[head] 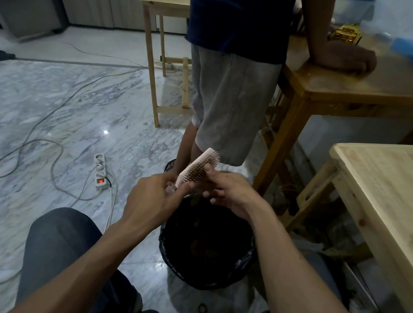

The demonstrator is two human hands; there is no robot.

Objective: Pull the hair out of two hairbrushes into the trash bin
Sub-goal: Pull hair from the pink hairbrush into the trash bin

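Forearms converge above the trash bin [203, 259], where the left hand [150, 201] grips the handle end of a pink hairbrush [199, 167] whose long axis rises up-right, while right-hand fingertips [209, 173] pinch at its bristles directly over the bin's opening.

Both forearms stretched forward and inward, bare, meeting in the middle. Left hand [152, 202] raised with back toward the camera, fingers [176, 188] curled around the lower end of the hairbrush [198, 168]. Right hand [232, 192] just beside it, fingertips pinching at the bristles.
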